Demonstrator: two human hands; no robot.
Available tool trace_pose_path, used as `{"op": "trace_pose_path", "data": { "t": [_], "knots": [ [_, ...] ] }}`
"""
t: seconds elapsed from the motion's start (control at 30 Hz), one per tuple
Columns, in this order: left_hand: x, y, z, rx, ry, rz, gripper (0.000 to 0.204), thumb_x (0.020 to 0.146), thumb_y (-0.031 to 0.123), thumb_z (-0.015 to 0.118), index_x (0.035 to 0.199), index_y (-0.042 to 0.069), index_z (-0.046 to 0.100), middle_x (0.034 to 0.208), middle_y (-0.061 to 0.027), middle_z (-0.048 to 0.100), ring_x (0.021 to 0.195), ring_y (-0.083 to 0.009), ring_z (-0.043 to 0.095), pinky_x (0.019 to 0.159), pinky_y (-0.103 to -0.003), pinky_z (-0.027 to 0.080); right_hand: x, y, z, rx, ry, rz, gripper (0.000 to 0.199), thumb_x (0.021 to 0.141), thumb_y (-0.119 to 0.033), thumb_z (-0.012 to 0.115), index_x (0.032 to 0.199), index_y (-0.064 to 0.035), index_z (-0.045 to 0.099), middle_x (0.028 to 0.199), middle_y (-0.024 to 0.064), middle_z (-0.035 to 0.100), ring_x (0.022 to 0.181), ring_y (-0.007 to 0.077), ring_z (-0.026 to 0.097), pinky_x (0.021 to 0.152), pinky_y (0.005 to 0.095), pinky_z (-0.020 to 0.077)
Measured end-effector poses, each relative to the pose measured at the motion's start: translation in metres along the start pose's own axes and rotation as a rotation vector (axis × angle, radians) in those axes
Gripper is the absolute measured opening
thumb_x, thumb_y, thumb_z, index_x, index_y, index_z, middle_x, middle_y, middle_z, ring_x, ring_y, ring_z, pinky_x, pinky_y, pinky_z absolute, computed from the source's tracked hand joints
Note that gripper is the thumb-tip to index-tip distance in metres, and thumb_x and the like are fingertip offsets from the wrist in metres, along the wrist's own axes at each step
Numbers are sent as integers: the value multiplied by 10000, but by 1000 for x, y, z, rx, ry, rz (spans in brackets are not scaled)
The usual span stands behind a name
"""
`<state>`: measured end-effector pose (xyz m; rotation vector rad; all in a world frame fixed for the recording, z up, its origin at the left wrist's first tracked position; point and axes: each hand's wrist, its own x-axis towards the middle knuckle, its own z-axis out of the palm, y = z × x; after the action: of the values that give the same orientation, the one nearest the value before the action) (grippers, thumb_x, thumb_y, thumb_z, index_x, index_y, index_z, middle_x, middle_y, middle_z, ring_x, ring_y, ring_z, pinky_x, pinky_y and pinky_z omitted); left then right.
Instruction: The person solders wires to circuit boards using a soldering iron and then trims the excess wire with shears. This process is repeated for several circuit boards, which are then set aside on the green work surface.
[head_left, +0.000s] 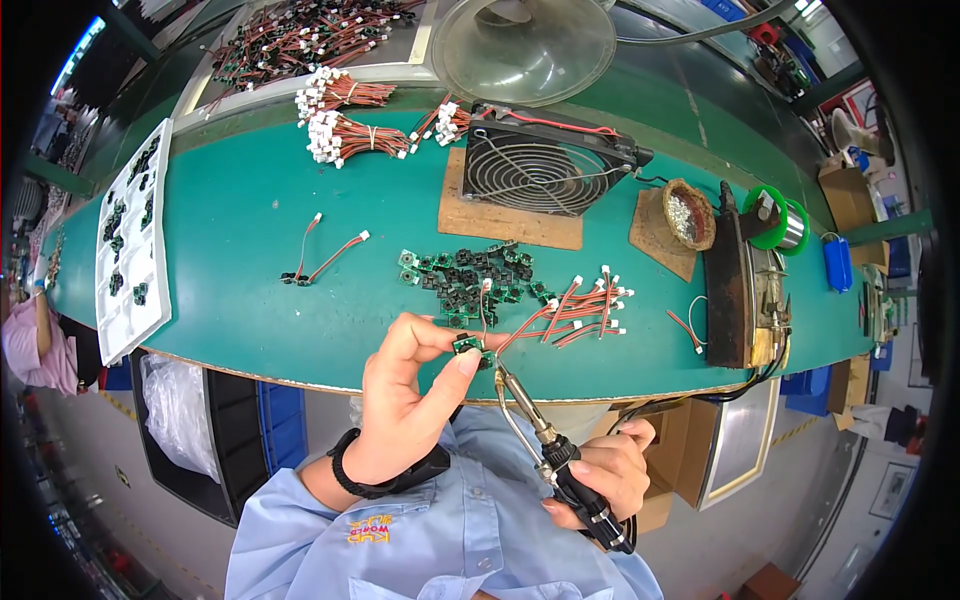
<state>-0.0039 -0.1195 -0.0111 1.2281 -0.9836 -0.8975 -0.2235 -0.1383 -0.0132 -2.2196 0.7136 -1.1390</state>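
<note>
Between the thumb and fingertips of my left hand point(408, 405) is a small green circuit board point(467, 344) with black parts on it. My right hand point(612, 474) is wrapped round the black handle of a soldering iron point(543, 430), which has a thin feed tube along its side. Its tip points up at the held board's right edge, close to a red-and-black wire; contact cannot be made out. Just beyond my left fingers lies a heap of similar circuit boards point(478, 280). Short wire leads point(580, 312) with white connectors spread to its right.
A black fan point(545, 165) stands on a wooden board point(510, 226) behind the heap. To the right are a round tip-cleaning pot point(688, 215), a soldering station point(735, 290) and a green solder spool point(768, 220). A white tray point(140, 240) holds boards at left; bundled leads point(345, 138) lie behind.
</note>
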Motion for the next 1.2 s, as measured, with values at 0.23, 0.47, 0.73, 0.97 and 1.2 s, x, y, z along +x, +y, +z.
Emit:
{"op": "trace_pose_path", "data": {
  "t": [0.23, 0.47, 0.73, 0.97, 1.2],
  "knots": [
    [1, 4, 1, -84, -14, -54, 136, 870, -1, 526, 869, 43, 398, 955, -145, 661, 790, -47, 539, 686, -199, 408, 0, 0, 0, -5, 14, -16, 406, 584, -286, 807, 921, -134, 639, 729, -15, 613, 674, 145, 568, 833, 355, 316],
    [-1, 5, 1, -102, -27, -123, 111, 895, 72, 499, 905, 53, 390, 986, -185, 643, 930, -165, 604, 904, -285, 364, -2, 1, -1, -15, 19, -23, 402, 586, -321, 798, 905, -135, 638, 721, -19, 611, 662, 142, 566, 829, 353, 315],
    [5, 6, -1, -346, -16, -208, 91, 896, 102, 493, 865, 61, 419, 932, -160, 634, 922, -195, 600, 868, -316, 395, -16, 9, -5, 8, 188, -26, 450, 634, -367, 753, 962, -109, 587, 717, 12, 587, 620, 156, 533, 791, 372, 308],
    [8, 9, -5, -506, -71, -364, 137, 888, 183, 495, 863, 62, 435, 874, -146, 623, 900, -214, 582, 831, -348, 420, -26, 19, 7, -22, 431, 89, 561, 780, -381, 638, 1183, -48, 431, 913, 84, 525, 780, 169, 494, 820, 378, 343],
    [5, 10, -9, -525, -98, -371, 155, 884, 196, 504, 868, 55, 441, 896, -159, 619, 881, -221, 588, 821, -346, 429, -18, 22, 20, 48, 426, 465, 457, 766, 21, 581, 1194, -27, 430, 1060, 94, 447, 833, 162, 482, 766, 292, 419]
  ]
}}
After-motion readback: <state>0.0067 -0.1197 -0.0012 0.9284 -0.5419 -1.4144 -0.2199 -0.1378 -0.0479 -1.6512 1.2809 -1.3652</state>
